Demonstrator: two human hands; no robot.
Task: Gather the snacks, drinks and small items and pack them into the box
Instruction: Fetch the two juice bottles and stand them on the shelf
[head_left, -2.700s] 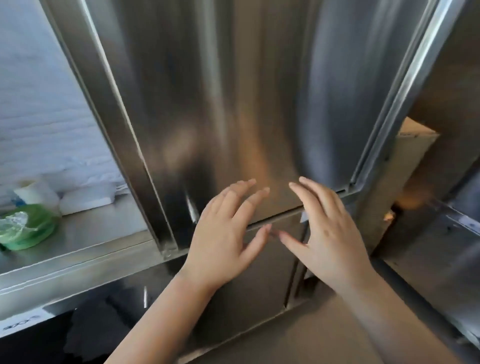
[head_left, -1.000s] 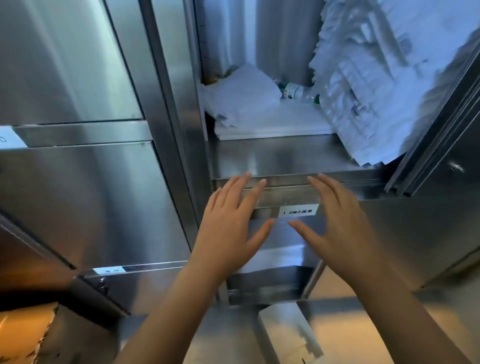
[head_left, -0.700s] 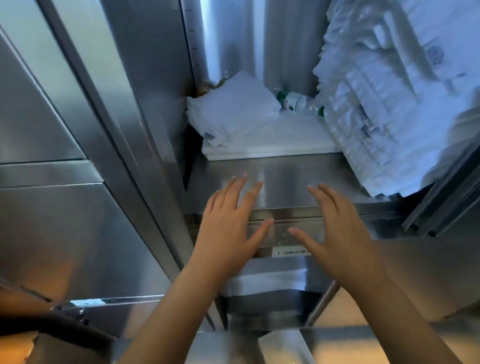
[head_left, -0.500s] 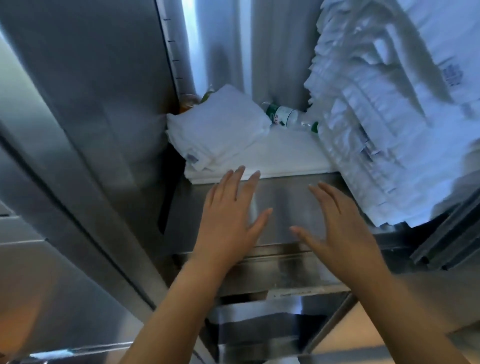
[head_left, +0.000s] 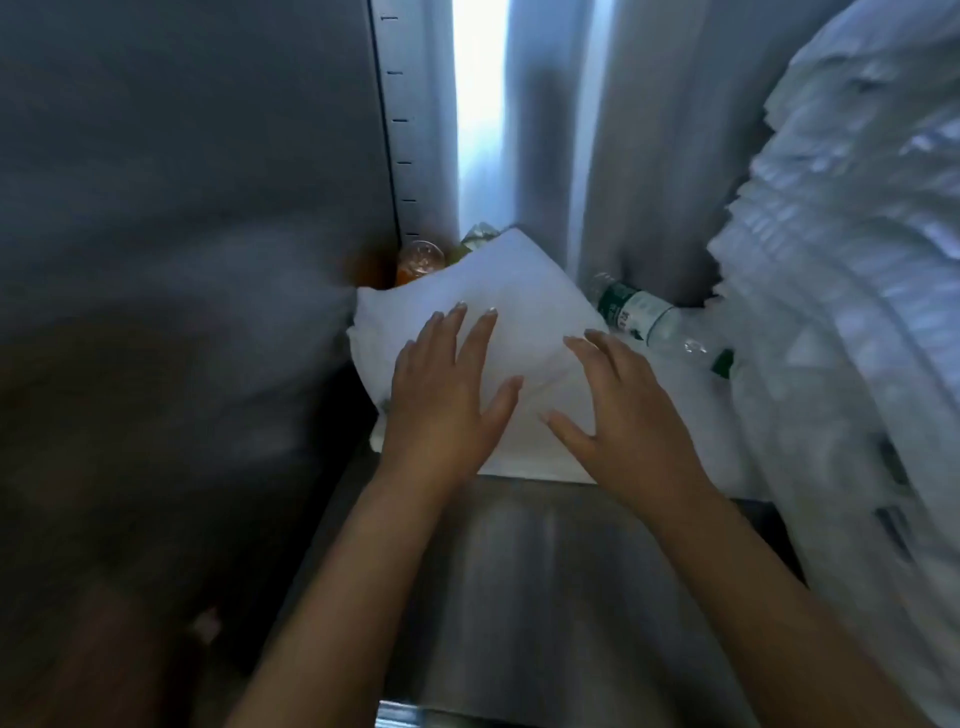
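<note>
Fingers straight and spread, the left hand (head_left: 447, 400) and right hand (head_left: 623, 415) hold nothing above the folded white cloths (head_left: 519, 296); contact is unclear. Just beyond the right fingertips, a clear, green-labelled bottle (head_left: 639, 317) lies sideways on the shelf (head_left: 545, 571).

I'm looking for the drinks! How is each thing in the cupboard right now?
white bundle: folded, lying on the shelf
left hand: open, fingers straight, over the white bundle
right hand: open, fingers spread, holding nothing
water bottle: capped, lying on its side
orange drink: back corner, mostly hidden behind the bundle
white pile: stacked high, leaning
</note>
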